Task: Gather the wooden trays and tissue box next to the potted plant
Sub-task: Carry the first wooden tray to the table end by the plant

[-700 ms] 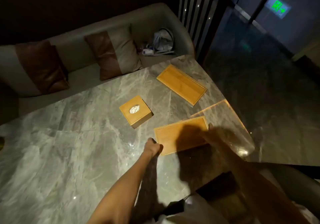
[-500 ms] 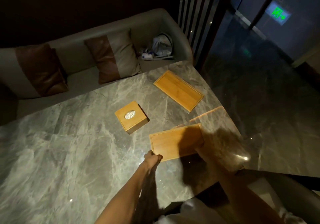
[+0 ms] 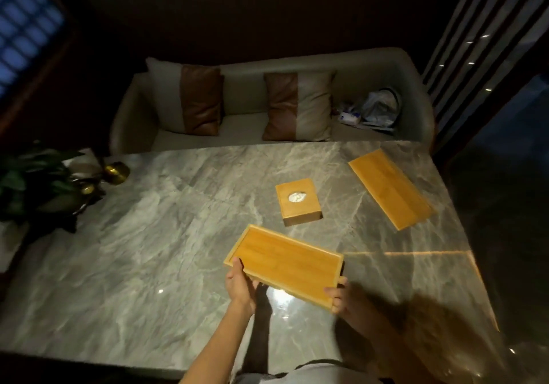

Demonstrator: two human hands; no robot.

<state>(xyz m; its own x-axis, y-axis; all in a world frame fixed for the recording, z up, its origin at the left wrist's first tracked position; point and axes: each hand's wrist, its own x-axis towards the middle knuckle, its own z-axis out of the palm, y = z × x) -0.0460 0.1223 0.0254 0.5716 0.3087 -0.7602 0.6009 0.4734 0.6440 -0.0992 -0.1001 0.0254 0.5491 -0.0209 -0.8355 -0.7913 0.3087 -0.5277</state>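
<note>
A wooden tray (image 3: pixel 285 262) is lifted just above the grey marble table (image 3: pixel 148 250), tilted, near the front. My left hand (image 3: pixel 240 288) grips its near left corner and my right hand (image 3: pixel 338 297) grips its near right corner. Behind it stands a square wooden tissue box (image 3: pixel 298 201) with white tissue in its top. A second wooden tray (image 3: pixel 390 189) lies flat at the table's far right. The potted plant (image 3: pixel 35 187), dark green leaves, sits at the table's left edge.
A small brass object (image 3: pixel 117 172) stands beside the plant. A pale sofa (image 3: pixel 246 128) with two brown-and-beige cushions runs along the table's far side, with bags (image 3: pixel 374 110) at its right end. The table's right edge drops to a dark glossy floor.
Both hands have taken hold of the near tray and raised it off the table, shifting it left. The view has swung left, bringing the plant into sight.
</note>
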